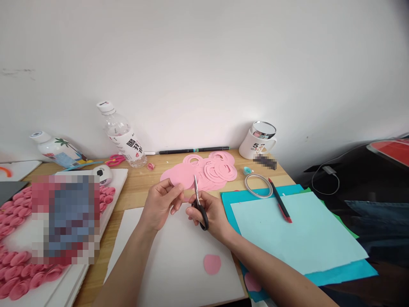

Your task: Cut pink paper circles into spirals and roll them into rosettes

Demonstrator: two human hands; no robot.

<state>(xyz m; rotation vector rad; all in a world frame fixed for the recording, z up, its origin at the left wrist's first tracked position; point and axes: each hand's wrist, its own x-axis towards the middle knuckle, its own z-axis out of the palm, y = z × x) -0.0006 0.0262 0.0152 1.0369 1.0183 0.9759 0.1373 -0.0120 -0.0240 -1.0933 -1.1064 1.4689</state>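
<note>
My left hand (162, 201) pinches the lower edge of a round pink paper disc (179, 175) between thumb and fingers. In my right hand (211, 213) is a pair of scissors (201, 209) with black handles, fingers wrapped around the loops. Their metal blades point up and stand beside the disc's right edge; whether they touch the paper I cannot tell. Behind both hands lies a heap of pink paper discs and rings (220, 170). Below them, a small pink paper piece (212, 264) rests on a white board (182, 256).
Blue paper sheets (287, 238) lie at right with a black-and-red pen (280, 200) and a tape roll (246, 185). A white mug (254, 145) and a clear bottle (123, 140) stand by the wall. At left, pink paper flowers (22, 260) cover a board.
</note>
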